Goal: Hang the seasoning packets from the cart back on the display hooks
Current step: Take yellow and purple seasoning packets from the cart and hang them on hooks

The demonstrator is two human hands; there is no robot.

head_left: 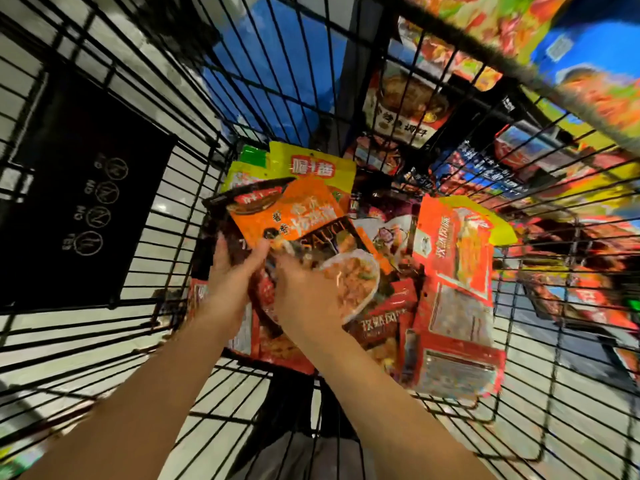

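Both my hands reach down into a black wire cart point(180, 188) holding a heap of seasoning packets. My left hand point(232, 271) grips a small stack of packets, thumb on top of an orange packet point(294, 213) that lies over a dark packet printed SAUCE point(325, 233). My right hand point(304, 292), blurred by motion, lies over the dark packet's lower part beside a picture of a food bowl; whether its fingers grip is unclear. A yellow packet point(311, 164) sits behind the stack. Red packets point(453, 306) lie to the right.
Outside the cart's right side hang rows of colourful packets on a display point(519, 157). A black panel with white markings point(86, 202) stands left of the cart. Light floor tiles show through the wire bottom.
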